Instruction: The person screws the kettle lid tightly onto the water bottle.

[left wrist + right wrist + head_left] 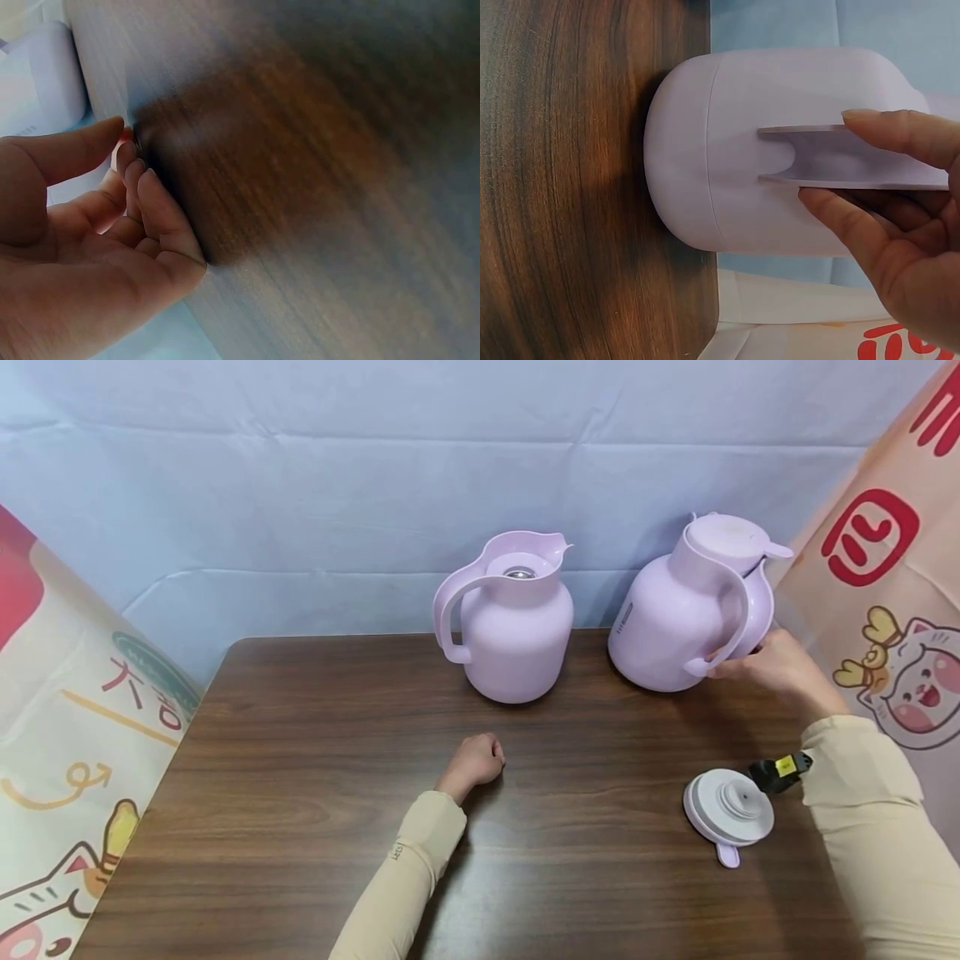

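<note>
A lilac insulated jug (671, 622) with its lid (727, 539) on top stands at the far right of the table. My right hand (780, 672) pinches the lower part of its handle (817, 129), thumb on one side and a finger on the other. A second lilac jug (517, 639) stands left of it, lidless, its round inner mouth showing, handle to the left. My left hand (474, 760) rests on the table in front of that jug, fingers loosely curled around nothing; in the left wrist view its fingertips (150, 184) lie at the wood.
A loose lid (731, 806) lies with its grey stepped stopper up, near my right forearm. A small black device (780, 772) with a yellow label is beside the right sleeve. Pale cloth (330, 510) hangs behind the brown table (315, 735), and printed sheets (885, 568) flank it.
</note>
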Available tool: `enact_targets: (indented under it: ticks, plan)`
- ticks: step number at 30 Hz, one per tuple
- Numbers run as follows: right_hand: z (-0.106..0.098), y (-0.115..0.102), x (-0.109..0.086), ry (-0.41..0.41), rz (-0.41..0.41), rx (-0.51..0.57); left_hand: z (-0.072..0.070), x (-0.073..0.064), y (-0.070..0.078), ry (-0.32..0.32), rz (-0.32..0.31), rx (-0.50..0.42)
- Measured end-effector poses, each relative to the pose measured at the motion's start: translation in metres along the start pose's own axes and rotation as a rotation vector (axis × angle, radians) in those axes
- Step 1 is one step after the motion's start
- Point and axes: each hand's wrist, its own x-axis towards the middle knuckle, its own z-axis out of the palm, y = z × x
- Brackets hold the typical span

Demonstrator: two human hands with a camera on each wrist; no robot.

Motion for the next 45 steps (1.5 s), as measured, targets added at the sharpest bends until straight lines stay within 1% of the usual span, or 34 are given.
enact_targets:
  ticks: [6, 9, 15, 20, 25, 29, 32, 37, 42, 44, 45]
  plan:
    - [0.0, -0.001, -0.003, 0.0, 0.029, 0.001, 0.0, -0.001, 0.0, -0.008, -0.011, -0.007]
    - [0.001, -0.002, -0.006, 0.009, 0.047, 0.028, -0.001, -0.001, 0.001, -0.011, -0.014, -0.012]
    - [0.006, -0.001, -0.011, 0.056, 0.065, 0.091, -0.001, -0.002, 0.001, 0.001, -0.001, -0.019]
    - [0.01, 0.0, -0.014, 0.062, 0.069, 0.124, 0.0, -0.002, 0.001, 0.001, 0.001, -0.03]
    - [0.013, 0.0, -0.016, 0.097, 0.063, 0.092, 0.0, -0.002, -0.001, 0.014, 0.012, -0.03]
    - [0.013, -0.002, -0.018, 0.103, 0.073, 0.088, 0.001, -0.002, -0.002, 0.024, 0.02, -0.026]
    - [0.013, -0.003, -0.02, 0.08, 0.096, 0.145, 0.001, -0.003, -0.002, 0.029, 0.026, -0.021]
    - [0.013, -0.004, -0.026, 0.042, 0.124, 0.318, 0.001, -0.004, -0.003, 0.019, 0.04, -0.025]
    - [0.014, -0.009, -0.033, -0.001, 0.149, 0.341, 0.0, -0.005, -0.005, 0.022, 0.076, -0.033]
    - [0.015, -0.01, -0.036, -0.013, 0.158, 0.356, -0.001, -0.005, -0.007, 0.023, 0.081, -0.042]
    - [0.016, -0.01, -0.037, -0.018, 0.157, 0.381, -0.001, -0.005, -0.007, 0.026, 0.085, -0.045]
